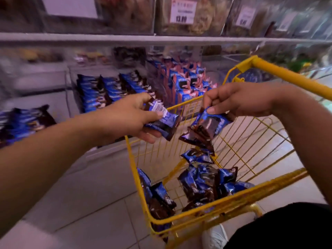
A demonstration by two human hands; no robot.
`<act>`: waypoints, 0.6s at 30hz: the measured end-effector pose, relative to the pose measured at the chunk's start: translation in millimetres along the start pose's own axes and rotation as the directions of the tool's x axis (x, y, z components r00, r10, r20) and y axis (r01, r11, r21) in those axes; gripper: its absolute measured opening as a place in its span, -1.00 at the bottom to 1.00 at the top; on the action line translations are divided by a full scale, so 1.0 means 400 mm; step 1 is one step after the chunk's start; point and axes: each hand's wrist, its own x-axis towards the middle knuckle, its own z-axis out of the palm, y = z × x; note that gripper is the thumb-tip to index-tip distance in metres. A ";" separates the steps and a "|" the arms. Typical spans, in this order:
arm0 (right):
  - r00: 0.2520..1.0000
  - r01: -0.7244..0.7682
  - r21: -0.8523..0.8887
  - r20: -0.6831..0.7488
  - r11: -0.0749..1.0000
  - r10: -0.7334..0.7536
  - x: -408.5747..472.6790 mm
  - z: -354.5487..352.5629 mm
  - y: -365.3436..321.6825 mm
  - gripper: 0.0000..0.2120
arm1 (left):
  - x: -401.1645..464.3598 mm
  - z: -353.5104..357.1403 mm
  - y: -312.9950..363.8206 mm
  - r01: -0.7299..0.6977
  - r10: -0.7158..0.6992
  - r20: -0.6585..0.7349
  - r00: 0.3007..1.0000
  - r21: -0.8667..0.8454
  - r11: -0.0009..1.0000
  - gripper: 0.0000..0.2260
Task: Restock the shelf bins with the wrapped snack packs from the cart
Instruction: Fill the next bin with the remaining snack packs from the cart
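My left hand (pixel 133 116) grips a small stack of blue-and-brown wrapped snack packs (pixel 164 123) above the far left corner of the yellow wire cart (pixel 197 212). My right hand (pixel 235 100) pinches the top edge of more snack packs (pixel 206 129), which hang down over the cart. Several loose packs (pixel 203 182) lie on the cart's bottom. Beyond my hands, a clear shelf bin (pixel 100 92) holds rows of the same blue packs standing on edge.
A bin of pink-and-blue packs (pixel 186 81) stands right of the blue bin, and another blue stack (pixel 23 121) lies at far left. Upper shelf bins carry price tags (pixel 183 11). The cart's handle (pixel 287 76) crosses at right. Pale floor tiles lie below.
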 end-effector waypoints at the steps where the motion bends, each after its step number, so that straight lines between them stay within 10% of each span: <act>1: 1.000 0.002 0.016 0.000 1.000 -0.002 0.003 0.023 -0.007 -0.97 | -0.025 -0.004 -0.014 -0.004 0.001 -0.039 0.999 -0.064 0.998 -0.91; 8: 0.999 -0.010 0.313 -0.042 0.950 0.024 0.067 0.154 -0.014 -0.93 | -0.092 0.002 -0.090 -0.145 0.144 -0.189 0.971 0.007 0.989 -0.80; 13: 0.995 0.058 0.500 -0.104 0.864 -0.006 0.111 0.177 -0.014 -0.91 | -0.068 0.001 -0.087 0.010 -0.061 -0.135 0.989 -0.351 0.936 -0.93; 18: 0.986 0.150 0.719 -0.162 0.679 -0.046 0.139 0.179 -0.012 -0.75 | -0.065 -0.023 -0.100 0.049 -0.078 -0.020 0.997 -0.617 0.786 -0.62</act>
